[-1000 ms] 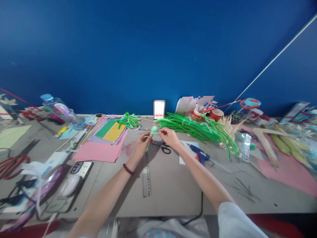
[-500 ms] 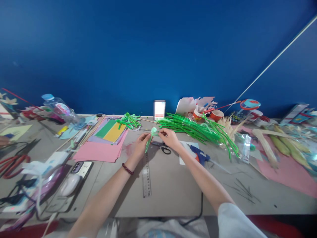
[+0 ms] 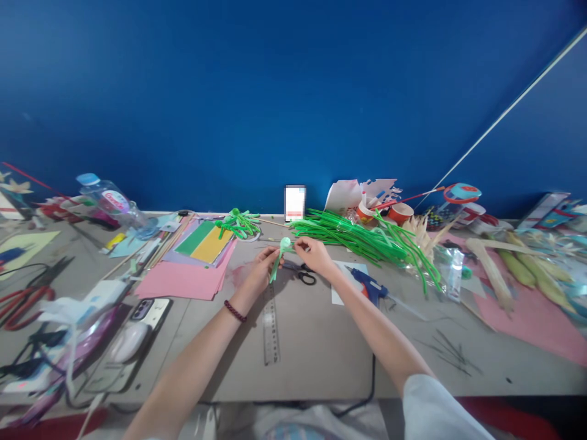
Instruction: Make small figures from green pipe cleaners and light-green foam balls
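A light green pipe cleaner (image 3: 285, 244) with a round, curled head is held up over the table, its tail hanging down past the fingers. My left hand (image 3: 266, 266) pinches it just below the head. On the other side, my right hand (image 3: 314, 254) has thumb and fingertips closed on a thin green strand running out beside the head. Black-handled scissors (image 3: 307, 278) lie under the hands, blades partly hidden by them. A clear ruler (image 3: 271, 330) rests on the table below my left hand.
Green pipe cleaners (image 3: 358, 235) are heaped behind my right hand. A blue glue gun (image 3: 373, 286) lies right of my right forearm. Pink paper (image 3: 183, 281), a phone (image 3: 153, 313) and red-handled scissors (image 3: 27, 299) are to the left. A bottle (image 3: 110, 198) leans near the wall.
The pipe cleaner's tail has shifted slightly under my left hand. Both hands keep nearly the same place. Another person's hand at the far left edge has gone out of view.
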`<state>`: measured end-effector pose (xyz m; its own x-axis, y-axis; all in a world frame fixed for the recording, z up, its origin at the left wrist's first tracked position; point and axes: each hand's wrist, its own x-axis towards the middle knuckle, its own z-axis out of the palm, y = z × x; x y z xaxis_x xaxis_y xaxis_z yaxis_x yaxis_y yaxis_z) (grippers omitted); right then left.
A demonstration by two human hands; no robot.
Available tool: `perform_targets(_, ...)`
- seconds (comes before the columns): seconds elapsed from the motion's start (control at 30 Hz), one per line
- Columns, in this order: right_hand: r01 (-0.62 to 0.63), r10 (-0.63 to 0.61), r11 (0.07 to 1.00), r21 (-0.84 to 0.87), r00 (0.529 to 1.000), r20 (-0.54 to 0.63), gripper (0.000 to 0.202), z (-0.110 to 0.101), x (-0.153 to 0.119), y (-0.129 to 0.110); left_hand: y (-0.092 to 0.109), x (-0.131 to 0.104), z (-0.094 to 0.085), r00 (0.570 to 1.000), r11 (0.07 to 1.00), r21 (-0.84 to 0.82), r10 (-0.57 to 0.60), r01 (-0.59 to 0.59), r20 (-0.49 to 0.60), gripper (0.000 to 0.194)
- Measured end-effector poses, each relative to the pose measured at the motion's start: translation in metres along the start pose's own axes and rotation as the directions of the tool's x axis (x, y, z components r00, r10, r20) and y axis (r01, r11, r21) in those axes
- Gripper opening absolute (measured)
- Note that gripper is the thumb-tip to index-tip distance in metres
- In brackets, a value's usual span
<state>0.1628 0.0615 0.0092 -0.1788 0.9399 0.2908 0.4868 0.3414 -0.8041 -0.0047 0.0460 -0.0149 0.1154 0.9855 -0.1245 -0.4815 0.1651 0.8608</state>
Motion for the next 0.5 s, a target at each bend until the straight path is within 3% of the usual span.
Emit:
perform_targets(0.27,0.095,-0.096,0.995,-0.023,0.994,-0.051,0.013,-0.001,-0.0012,-0.0038,-0.0041,0.0057,-0.0046,0.995,1.0,0.02,0.02,-0.018,-0.093,0.028)
perform_targets(0.5,0.078,-0.085,0.994,-0.074,0.992,-0.09,0.012,0.0012,-0.0025,-0.0044,-0.0064,0.0045,-0.0036,0.994,0.99,0.124,0.078,-0.069,-0.072,0.024)
